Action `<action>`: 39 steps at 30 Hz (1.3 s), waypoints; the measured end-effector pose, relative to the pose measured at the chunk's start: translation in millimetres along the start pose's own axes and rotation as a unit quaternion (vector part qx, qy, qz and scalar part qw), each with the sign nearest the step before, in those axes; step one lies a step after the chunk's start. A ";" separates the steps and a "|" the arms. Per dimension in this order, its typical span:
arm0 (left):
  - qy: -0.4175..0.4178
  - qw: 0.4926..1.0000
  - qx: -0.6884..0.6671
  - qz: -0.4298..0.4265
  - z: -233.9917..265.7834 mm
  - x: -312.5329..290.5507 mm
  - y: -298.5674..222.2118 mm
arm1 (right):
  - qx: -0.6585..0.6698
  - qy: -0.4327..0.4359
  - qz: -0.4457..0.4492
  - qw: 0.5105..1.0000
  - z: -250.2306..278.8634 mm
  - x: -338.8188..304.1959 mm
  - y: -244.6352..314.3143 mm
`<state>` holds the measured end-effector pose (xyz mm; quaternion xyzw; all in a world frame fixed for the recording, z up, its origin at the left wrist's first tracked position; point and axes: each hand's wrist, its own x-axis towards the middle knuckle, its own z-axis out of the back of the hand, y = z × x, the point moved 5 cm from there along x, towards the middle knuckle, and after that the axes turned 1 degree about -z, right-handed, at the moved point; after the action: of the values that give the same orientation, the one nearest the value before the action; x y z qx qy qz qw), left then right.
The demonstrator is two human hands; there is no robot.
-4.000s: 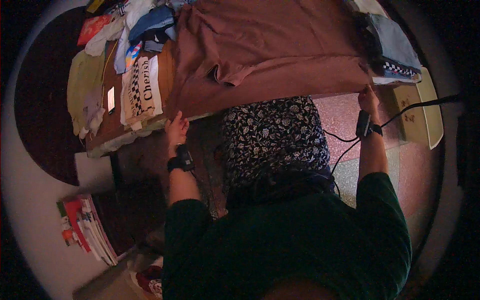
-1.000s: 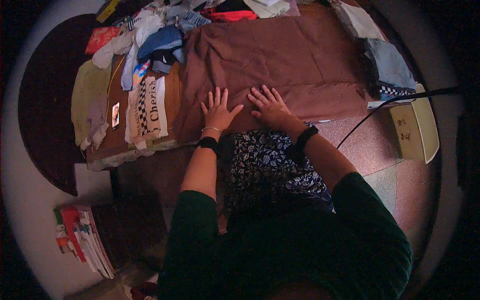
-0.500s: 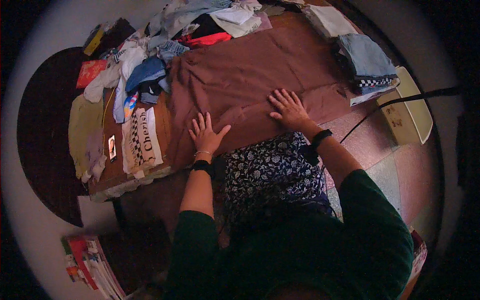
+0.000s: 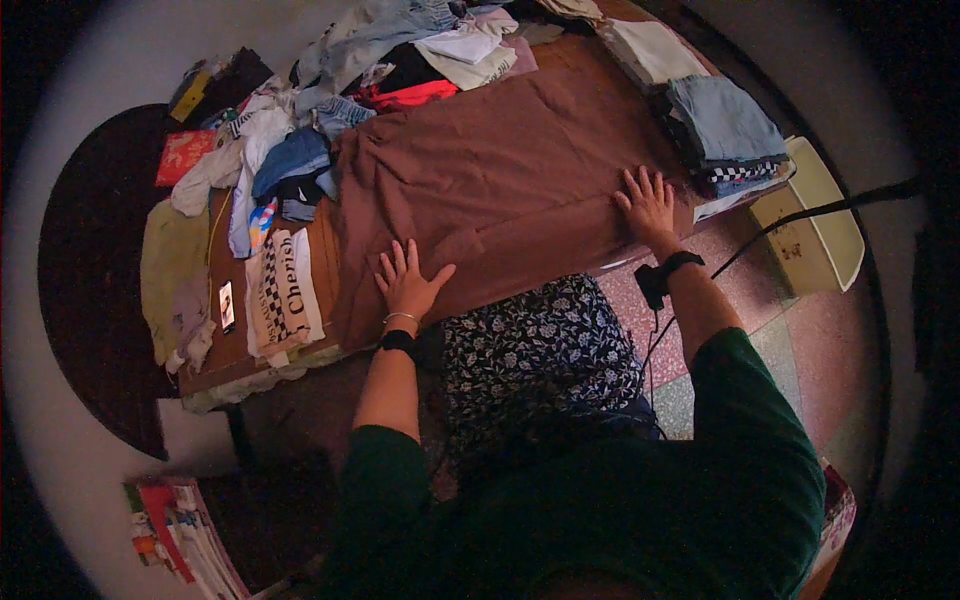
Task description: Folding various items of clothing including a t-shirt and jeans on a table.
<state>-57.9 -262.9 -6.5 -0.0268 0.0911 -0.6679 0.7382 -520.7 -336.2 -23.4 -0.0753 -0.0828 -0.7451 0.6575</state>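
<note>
Olive cloth [image 4: 172,270] lies along the worktop's [image 4: 228,354] left edge, unfolded; phone [image 4: 227,307] just beside it, screen lit. Next, printed cloth [image 4: 284,297], flat at the near edge. Loose heap [image 4: 290,165] behind these, running round to the far edge: jumbled, nothing in it sorted or folded that I can see. Brown cloth [image 4: 500,170] covers the middle, reaching the near edge. Laid out broadly flat, so the spreading looks largely done; creases remain, mostly in its left half, and no neat fold is made out. Left hand [image 4: 408,287] on its near left part, palm down; right hand [image 4: 650,205] on its near right part. Grip on both: fingers apart, clamped on nothing. Folded stack [image 4: 725,120] at the right edge, denim on top, checked band below: finished-looking. Pale bin [image 4: 835,215] outside the right edge, open-topped; inner wall shows, contents can't be told.
</note>
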 end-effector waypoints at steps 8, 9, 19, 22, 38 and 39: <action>0.016 1.000 -0.005 0.010 4.2 -3.5 0.9 | -0.013 -0.006 -0.050 0.999 3.7 11.3 -19.2; 0.018 1.000 -0.005 0.010 4.1 -2.6 2.4 | -0.016 -0.007 -0.052 0.998 3.9 13.1 -17.6; -0.007 1.000 -0.015 0.008 2.1 0.4 4.7 | -0.002 -0.002 -0.085 0.996 -4.3 34.0 -24.7; 0.019 0.999 -0.038 0.002 9.4 3.1 6.1 | 0.008 0.052 -0.136 0.989 -10.2 49.2 -26.2; -0.141 0.976 -0.165 0.008 109.9 187.0 78.0 | 0.112 -0.027 0.130 0.985 9.4 253.0 129.9; -0.146 0.977 -0.158 0.011 108.1 193.0 78.3 | 0.109 -0.017 0.144 0.983 6.2 258.5 141.5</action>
<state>54.9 -454.7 68.0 -0.2389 0.0870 -0.6261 0.7371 -412.4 -602.1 43.2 -0.0275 -0.1629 -0.6275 0.7609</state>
